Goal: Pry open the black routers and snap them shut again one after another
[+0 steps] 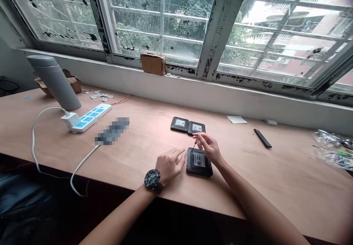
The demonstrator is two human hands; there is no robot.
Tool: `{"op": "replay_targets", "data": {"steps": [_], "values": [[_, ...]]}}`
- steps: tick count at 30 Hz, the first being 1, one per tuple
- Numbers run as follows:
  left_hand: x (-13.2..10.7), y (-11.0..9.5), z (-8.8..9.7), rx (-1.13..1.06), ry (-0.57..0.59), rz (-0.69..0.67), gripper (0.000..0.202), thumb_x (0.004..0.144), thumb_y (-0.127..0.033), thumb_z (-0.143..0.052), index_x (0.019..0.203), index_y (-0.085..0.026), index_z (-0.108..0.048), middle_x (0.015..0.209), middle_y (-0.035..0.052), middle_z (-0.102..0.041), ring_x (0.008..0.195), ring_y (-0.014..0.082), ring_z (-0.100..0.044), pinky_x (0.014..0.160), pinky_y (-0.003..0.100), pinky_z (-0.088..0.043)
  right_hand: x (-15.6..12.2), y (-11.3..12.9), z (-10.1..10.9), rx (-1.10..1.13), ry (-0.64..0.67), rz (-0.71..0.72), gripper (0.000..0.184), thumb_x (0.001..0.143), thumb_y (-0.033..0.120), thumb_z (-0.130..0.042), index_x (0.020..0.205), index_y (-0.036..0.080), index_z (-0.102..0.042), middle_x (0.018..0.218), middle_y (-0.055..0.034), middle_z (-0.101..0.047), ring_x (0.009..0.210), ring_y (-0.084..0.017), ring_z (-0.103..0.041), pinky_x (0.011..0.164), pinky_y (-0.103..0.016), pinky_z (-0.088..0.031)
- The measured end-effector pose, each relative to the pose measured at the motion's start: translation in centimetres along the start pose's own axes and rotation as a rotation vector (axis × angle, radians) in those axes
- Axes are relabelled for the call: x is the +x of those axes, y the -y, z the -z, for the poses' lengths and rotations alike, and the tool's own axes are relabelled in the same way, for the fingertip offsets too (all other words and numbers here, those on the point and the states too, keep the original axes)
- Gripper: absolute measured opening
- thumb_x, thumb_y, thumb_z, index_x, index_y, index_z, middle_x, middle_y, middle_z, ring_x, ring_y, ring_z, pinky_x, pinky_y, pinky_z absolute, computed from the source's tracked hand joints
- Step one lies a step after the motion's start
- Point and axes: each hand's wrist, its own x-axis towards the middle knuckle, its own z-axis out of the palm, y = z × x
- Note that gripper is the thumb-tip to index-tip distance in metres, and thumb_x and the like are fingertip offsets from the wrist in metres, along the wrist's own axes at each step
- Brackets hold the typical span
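Note:
A flat black box with rounded corners (199, 162) lies on the table, a white printed label facing up. My right hand (209, 147) pinches a small thin screwdriver (195, 144) with some red on it, held nearly upright. Its tip meets the box near the far left corner. Resting on the table, my left hand (170, 164) has its fingers stretched towards the box's left edge, at or touching it. A black wristwatch (152, 179) is on that wrist. Two similar black boxes (179, 124) lie side by side just beyond, labels up.
Left on the wooden table are a grey bottle (56, 83), a white power strip (91, 118) with a plugged-in charger and white cable, and a blurred-out object (112, 131). Rightward lie a white pad (236, 120), a black bar (263, 138) and plastic bags (335, 160).

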Motion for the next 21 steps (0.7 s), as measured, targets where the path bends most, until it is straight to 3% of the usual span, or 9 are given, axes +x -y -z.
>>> {"op": "replay_targets", "data": {"steps": [2,6,9,12,14,16,19,21], "values": [[0.0,0.1,0.0,-0.017,-0.014,-0.003,0.032,0.099,-0.025,-0.056,0.13,-0.027,-0.063,0.122,-0.0009,-0.072,0.104,0.017,-0.07,0.083,0.028,-0.055,0.1,0.3,0.5,0.024,-0.015,0.023,0.023,0.092,0.044,-0.069,0.095,0.021,-0.072,0.1,-0.0046,-0.064,0.06,-0.01,-0.057,0.054,-0.027,-0.048],[0.4,0.3,-0.1,-0.006,0.022,0.023,0.036,0.097,-0.02,-0.052,0.131,-0.027,-0.063,0.126,0.0004,-0.07,0.109,0.0192,-0.068,0.088,0.033,-0.059,0.7,0.6,2.6,0.095,-0.17,0.051,0.024,0.083,0.039,-0.08,0.084,0.02,-0.066,0.108,-0.0048,-0.062,0.06,-0.01,-0.062,0.05,-0.025,-0.046],[0.8,0.5,-0.4,-0.021,0.14,-0.127,0.056,0.091,-0.007,-0.044,0.144,-0.025,-0.052,0.144,0.0025,-0.059,0.132,0.0213,-0.056,0.109,0.039,-0.051,0.9,0.4,5.7,0.037,-0.337,0.075,0.027,0.083,0.041,-0.08,0.086,0.02,-0.063,0.101,-0.0051,-0.067,0.057,-0.01,-0.06,0.046,-0.024,-0.042],[0.8,0.5,-0.5,0.005,0.304,-0.311,0.077,0.084,-0.001,-0.042,0.157,-0.024,-0.034,0.159,0.0031,-0.043,0.15,0.0235,-0.034,0.122,0.047,-0.036,0.4,-0.5,9.5,-0.223,-0.422,0.137,0.028,0.084,0.045,-0.078,0.09,0.021,-0.064,0.082,-0.0027,-0.07,0.051,-0.012,-0.056,0.045,-0.026,-0.041],[0.4,0.2,-0.1,0.059,0.317,-0.338,0.076,0.086,-0.005,-0.046,0.159,-0.022,-0.029,0.157,0.0075,-0.045,0.15,0.0274,-0.033,0.124,0.054,-0.03,-0.4,-1.2,11.7,-0.499,-0.348,0.202,0.026,0.087,0.046,-0.076,0.092,0.022,-0.068,0.076,-0.0021,-0.07,0.052,-0.014,-0.056,0.05,-0.028,-0.043],[-0.2,-0.3,0.5,0.1,0.264,-0.349,0.073,0.091,-0.013,-0.05,0.16,-0.021,-0.028,0.147,0.0102,-0.056,0.145,0.0306,-0.042,0.125,0.059,-0.024,-1.2,-2.0,13.3,-0.733,-0.186,0.252,0.022,0.091,0.046,-0.071,0.092,0.024,-0.072,0.078,-0.0032,-0.072,0.059,-0.017,-0.061,0.057,-0.029,-0.045],[-1.1,-1.5,1.1,0.133,0.195,-0.388,0.067,0.095,-0.02,-0.053,0.159,-0.026,-0.032,0.128,0.0071,-0.069,0.135,0.0295,-0.054,0.125,0.057,-0.025,-2.1,-3.1,14.3,-0.9,0.037,0.249,0.02,0.096,0.042,-0.065,0.093,0.025,-0.074,0.084,-0.004,-0.075,0.071,-0.02,-0.067,0.065,-0.03,-0.047],[-1.2,-2.5,0.7,0.175,0.203,-0.391,0.062,0.097,-0.027,-0.055,0.156,-0.028,-0.038,0.133,0.0077,-0.066,0.135,0.0308,-0.053,0.124,0.057,-0.028,-2.2,-3.6,14.1,-0.936,0.121,0.201,0.02,0.097,0.041,-0.063,0.093,0.025,-0.075,0.087,-0.0043,-0.075,0.077,-0.02,-0.068,0.07,-0.031,-0.049]]}}
